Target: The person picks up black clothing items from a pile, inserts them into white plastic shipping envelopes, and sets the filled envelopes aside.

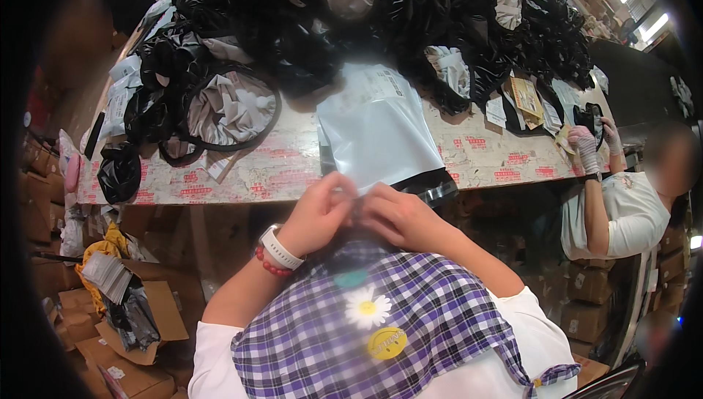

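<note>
A white plastic mailing bag [384,124] with a printed label lies in front of me, its near end at the table edge. Under its near right corner shows a black plastic flap [428,186]. My left hand [328,209] pinches at the bag's near edge, a white watch band [279,248] and a red bead bracelet on that wrist. Close beside it, the bent fingers of my right hand [398,215] grip the same edge. Something dark and blurred sits between the fingertips; I cannot tell what it is.
Glossy black items with grey lining [233,110] are heaped across the far table [291,162], several with paper tags. A small black bundle [119,172] lies left. At right, a gloved co-worker [609,206] handles a black item. An open carton [148,311] stands lower left.
</note>
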Tool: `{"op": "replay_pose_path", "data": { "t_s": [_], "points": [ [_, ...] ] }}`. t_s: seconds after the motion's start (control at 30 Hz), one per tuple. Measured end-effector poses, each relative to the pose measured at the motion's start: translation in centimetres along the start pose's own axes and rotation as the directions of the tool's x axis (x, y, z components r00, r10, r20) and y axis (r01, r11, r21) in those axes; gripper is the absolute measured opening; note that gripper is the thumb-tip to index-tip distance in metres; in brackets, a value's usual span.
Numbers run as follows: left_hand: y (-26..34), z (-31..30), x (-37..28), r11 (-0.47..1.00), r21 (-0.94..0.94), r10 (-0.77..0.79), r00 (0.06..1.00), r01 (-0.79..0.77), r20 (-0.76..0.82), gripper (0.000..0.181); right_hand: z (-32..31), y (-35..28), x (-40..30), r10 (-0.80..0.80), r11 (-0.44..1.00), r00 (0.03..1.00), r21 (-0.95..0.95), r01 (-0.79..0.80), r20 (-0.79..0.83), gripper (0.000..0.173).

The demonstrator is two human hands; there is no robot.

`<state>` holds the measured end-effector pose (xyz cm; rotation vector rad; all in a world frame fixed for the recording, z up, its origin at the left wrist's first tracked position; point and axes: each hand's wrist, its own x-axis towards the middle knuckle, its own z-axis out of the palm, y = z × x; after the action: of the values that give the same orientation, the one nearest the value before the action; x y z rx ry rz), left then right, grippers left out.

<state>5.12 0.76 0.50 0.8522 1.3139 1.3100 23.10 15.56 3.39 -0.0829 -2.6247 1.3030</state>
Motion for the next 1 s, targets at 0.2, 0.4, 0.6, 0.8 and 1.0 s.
{"op": "replay_pose_path", "data": {
  "t_s": [0.2, 0.4, 0.6, 0.8, 1.0],
  "points": [
    [0.0, -2.7, -1.4, 0.991, 0.130, 0.012, 1.000, -0.010, -0.013, 0.023, -10.9, 3.4, -10.9, 0.478, 0.583, 0.834, 0.611, -0.536, 0.276, 0.015],
    [1.0, -3.8, -3.3, 0.808, 0.549, 0.219, 0.974, -0.213, 0.055, 0.047, -13.1, 8.4, -21.9, 0.610, 0.194, 0.600, -0.636, -0.747, -0.518, 0.032],
    [0.8, -4.4, -1.8, -0.084, 0.898, 0.576, 0.714, -0.432, 0.397, 0.050, -7.8, 3.8, -7.5, -0.286, 0.444, 0.958, -0.882, 0.160, 0.030, 0.052],
    [-0.8, -4.9, 0.5, 0.398, 0.794, 0.649, 0.752, -0.460, 0.110, 0.009, -7.7, 7.7, -2.7, -0.187, 0.894, 0.977, -0.430, 0.127, -0.099, 0.019],
    [0.2, -3.5, 4.7, 0.666, 0.746, 0.422, 0.813, 0.022, -0.401, 0.025, -7.2, 9.5, 2.2, 0.477, 0.857, 0.789, 0.006, -0.516, -0.386, 0.036]
  ]
}}
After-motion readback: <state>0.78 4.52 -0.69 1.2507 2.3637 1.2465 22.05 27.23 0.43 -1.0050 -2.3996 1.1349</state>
